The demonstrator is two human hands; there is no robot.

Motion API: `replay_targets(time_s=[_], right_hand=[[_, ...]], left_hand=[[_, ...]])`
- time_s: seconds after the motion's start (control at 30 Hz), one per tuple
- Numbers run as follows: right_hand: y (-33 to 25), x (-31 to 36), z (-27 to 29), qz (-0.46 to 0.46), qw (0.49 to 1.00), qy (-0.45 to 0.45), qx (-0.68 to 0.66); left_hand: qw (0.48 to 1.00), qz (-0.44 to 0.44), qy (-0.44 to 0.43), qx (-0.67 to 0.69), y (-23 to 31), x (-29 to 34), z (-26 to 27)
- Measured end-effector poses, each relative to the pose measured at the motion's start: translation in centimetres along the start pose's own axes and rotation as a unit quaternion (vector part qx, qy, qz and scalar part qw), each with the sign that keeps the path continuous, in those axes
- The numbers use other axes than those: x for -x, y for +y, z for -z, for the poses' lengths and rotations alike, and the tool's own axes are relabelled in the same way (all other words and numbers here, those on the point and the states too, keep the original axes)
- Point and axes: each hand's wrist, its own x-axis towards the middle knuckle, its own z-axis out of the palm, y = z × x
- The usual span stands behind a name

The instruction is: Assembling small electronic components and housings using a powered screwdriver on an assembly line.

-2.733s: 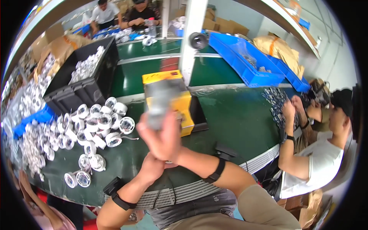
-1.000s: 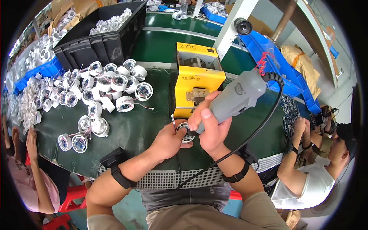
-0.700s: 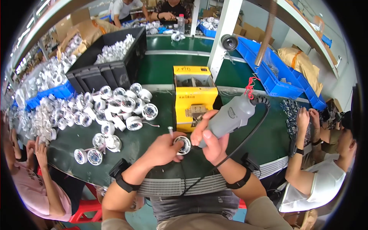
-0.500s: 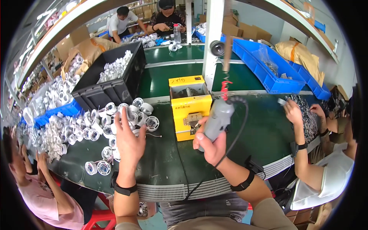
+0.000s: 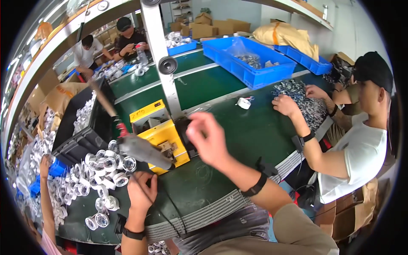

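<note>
A grey electric screwdriver point(image 5: 146, 151) hangs tilted from its coiled cord in front of the yellow box-shaped machine point(image 5: 168, 140); neither of my hands is on it. My right hand point(image 5: 209, 138) is raised over the green belt, right of the machine, its fingers smeared by motion. My left hand point(image 5: 142, 189) is low over the belt beside the pile of white round housings point(image 5: 100, 170), its fingers curled together; whatever they may hold is hidden. A dark cable runs close by that hand. A single white round part point(image 5: 244, 103) with thin wires lies further right on the belt.
A black crate point(image 5: 80, 131) of white parts stands at the left, by a white post point(image 5: 159, 55). Blue trays point(image 5: 250, 63) sit at the back right. On the right, a co-worker in a white shirt point(image 5: 352, 157) handles a heap of wired parts point(image 5: 308, 104). Other people work behind and at left.
My right hand has let go of the screwdriver, which now hangs tilted. My left hand has drawn down from the housings and curled its fingers. The view has swung to the right.
</note>
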Motion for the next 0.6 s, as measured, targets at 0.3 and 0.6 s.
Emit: replay_targets(time_s=[0.3, 0.6], right_hand=[[13.8, -7.4, 19.4, -0.065, 0.741, -0.133, 0.654], [0.1, 1.4, 6.5, 0.216, 0.858, -0.292, 0.362]], left_hand=[[0.969, -0.071, -0.155, 0.18, 1.0, 0.3, 0.8], [0.795, 0.022, -0.285, 0.536, 3.4, 2.2, -0.8]])
